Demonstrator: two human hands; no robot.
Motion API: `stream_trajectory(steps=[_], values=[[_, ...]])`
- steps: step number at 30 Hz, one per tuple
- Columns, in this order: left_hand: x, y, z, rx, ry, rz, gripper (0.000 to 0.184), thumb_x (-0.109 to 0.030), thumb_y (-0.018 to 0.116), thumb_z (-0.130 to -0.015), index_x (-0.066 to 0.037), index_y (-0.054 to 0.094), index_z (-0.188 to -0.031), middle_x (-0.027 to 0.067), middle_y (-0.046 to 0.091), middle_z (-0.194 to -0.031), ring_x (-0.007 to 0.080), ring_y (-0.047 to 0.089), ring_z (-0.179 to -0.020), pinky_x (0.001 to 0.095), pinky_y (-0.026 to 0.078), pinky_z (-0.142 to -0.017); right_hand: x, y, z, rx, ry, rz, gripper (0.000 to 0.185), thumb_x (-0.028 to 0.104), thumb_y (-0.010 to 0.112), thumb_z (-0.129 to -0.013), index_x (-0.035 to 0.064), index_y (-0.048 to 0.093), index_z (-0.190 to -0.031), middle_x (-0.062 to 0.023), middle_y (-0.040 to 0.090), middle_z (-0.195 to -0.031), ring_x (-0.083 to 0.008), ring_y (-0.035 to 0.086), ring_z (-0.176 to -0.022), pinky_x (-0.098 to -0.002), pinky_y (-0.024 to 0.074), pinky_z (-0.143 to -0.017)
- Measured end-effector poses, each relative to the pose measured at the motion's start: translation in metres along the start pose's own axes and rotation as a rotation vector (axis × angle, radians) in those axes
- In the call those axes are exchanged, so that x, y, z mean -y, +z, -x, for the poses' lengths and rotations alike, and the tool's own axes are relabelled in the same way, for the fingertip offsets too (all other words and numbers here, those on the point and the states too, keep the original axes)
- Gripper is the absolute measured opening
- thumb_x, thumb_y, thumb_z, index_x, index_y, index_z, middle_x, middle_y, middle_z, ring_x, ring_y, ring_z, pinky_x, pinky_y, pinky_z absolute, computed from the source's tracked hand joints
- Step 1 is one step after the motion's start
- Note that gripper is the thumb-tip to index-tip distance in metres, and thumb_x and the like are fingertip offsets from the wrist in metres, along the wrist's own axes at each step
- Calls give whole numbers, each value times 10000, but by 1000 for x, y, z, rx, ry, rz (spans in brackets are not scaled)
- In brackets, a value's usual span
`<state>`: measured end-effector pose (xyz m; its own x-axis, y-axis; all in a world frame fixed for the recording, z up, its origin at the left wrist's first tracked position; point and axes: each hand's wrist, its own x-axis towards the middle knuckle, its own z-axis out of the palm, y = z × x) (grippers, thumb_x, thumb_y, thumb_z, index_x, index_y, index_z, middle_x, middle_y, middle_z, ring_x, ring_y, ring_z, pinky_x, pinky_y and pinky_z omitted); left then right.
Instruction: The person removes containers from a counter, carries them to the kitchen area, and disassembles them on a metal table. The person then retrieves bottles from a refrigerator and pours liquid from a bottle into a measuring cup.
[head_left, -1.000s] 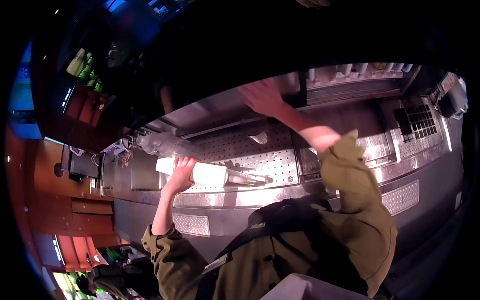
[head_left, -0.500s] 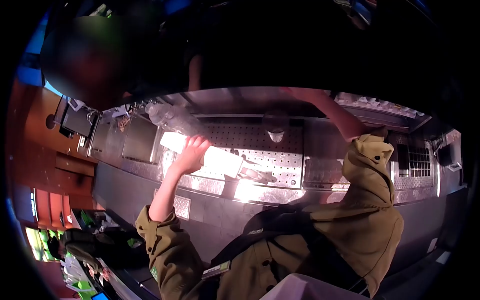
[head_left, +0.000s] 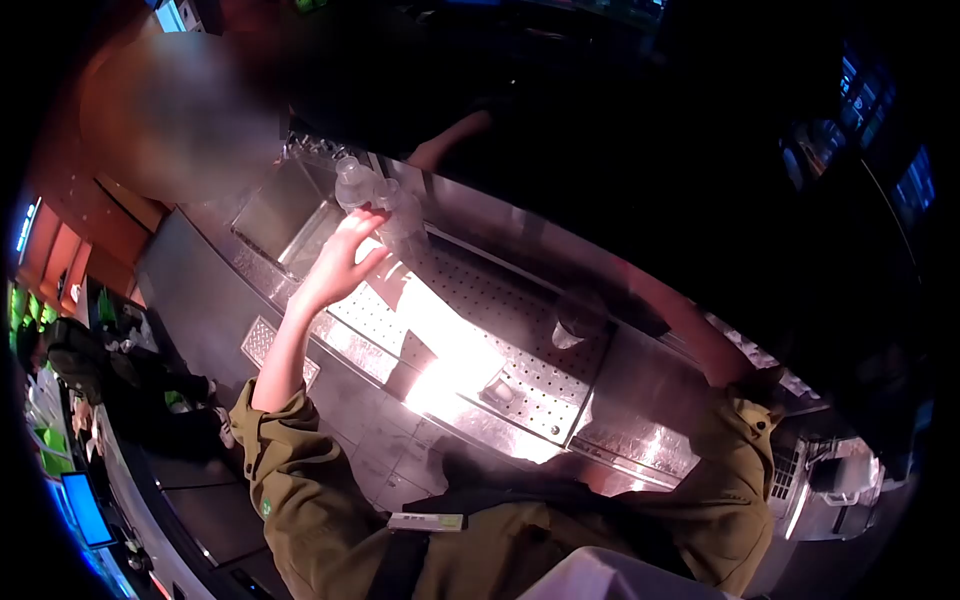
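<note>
My left hand (head_left: 345,262) is open, fingers spread, above the upper end of a bright white container (head_left: 450,330) and close to two clear bottles (head_left: 395,215). The container lies tilted across the perforated metal tray (head_left: 470,290), glaring in the light. A small clear cup (head_left: 500,392) is by its lower end. Farther right on the tray stands a clear cup (head_left: 575,320) with something pale at its bottom. My right forearm reaches over the dark ledge; the fingers of my right hand (head_left: 635,280) are lost in shadow.
A person's forearm (head_left: 450,140) rests beyond the ledge. A metal lid (head_left: 290,215) is left of the bottles. At the lower right are a grate (head_left: 785,470) and a pale container (head_left: 845,475). Another person (head_left: 130,380) is at far left, near a lit screen (head_left: 88,508).
The view has turned. My left hand has come off the white container and opened, moving toward the bottles. My right hand remains over the dark ledge.
</note>
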<state>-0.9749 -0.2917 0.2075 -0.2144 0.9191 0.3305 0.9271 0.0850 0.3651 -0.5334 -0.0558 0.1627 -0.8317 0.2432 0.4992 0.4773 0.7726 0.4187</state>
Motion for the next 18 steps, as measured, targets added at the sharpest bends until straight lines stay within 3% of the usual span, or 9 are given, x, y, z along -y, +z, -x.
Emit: stream_trajectory(steps=[6, 8, 10, 11, 13, 14, 17, 18], values=[[-41, 11, -41, -81, 168, 66, 394, -128, 544, -789, -48, 484, -1169, 173, 470, -1196, 342, 392, -1167, 389, 332, -965, 5, 3, -1, -5, 51, -42, 355, 268, 569, -787, 84, 511, -1085, -123, 523, -1025, -281, 495, -918, -396, 389, -811], [-64, 23, -53, -21, 77, 64, 350, -163, 562, -800, -40, 508, -1124, 208, 484, -1140, 355, 425, -1108, 405, 366, -918, 10, 17, -21, -35, 56, -77, 347, 267, 570, -787, 83, 514, -1076, -123, 529, -1011, -280, 502, -903, -396, 395, -800], [-75, 45, -70, 48, 25, -82, 273, -196, 560, -814, -21, 561, -1023, 233, 535, -1015, 371, 491, -993, 413, 413, -838, 24, 42, -55, -88, 69, -134, 338, 265, 570, -788, 82, 518, -1067, -124, 535, -996, -280, 509, -888, -395, 401, -789], [-91, 42, -74, 79, 104, 38, 250, -226, 556, -819, 1, 594, -917, 227, 574, -875, 374, 545, -856, 417, 441, -753, 29, 52, -70, -118, 78, -151, 333, 265, 571, -789, 82, 520, -1063, -125, 539, -989, -280, 513, -880, -395, 404, -784], [-109, 57, -89, 270, 0, -123, 274, -217, 559, -820, 6, 555, -981, 216, 559, -920, 368, 529, -883, 407, 429, -766, 49, 73, -103, -182, 94, -184, 325, 263, 571, -790, 81, 524, -1054, -126, 545, -974, -280, 520, -865, -394, 410, -773], [-134, 47, -93, 535, -138, -188, 352, -192, 566, -821, 9, 501, -1103, 221, 531, -1055, 367, 492, -1008, 387, 411, -831, 61, 76, -113, -210, 111, -211, 320, 262, 572, -790, 81, 525, -1050, -126, 548, -967, -279, 523, -857, -394, 413, -768], [-129, 60, -84, 137, 325, -190, 261, -222, 545, -819, -24, 553, -990, 206, 581, -869, 378, 543, -826, 431, 441, -734, 89, 77, -114, -336, 173, -338, 307, 260, 573, -792, 79, 531, -1037, -127, 558, -945, -279, 534, -835, -393, 423, -752], [-127, 57, -75, 129, 294, -192, 319, -176, 549, -814, -36, 505, -1098, 203, 552, -1012, 383, 500, -961, 425, 419, -813, 92, 69, -92, -422, 223, -398, 303, 259, 573, -792, 79, 533, -1032, -128, 561, -938, -279, 537, -827, -393, 426, -746]])
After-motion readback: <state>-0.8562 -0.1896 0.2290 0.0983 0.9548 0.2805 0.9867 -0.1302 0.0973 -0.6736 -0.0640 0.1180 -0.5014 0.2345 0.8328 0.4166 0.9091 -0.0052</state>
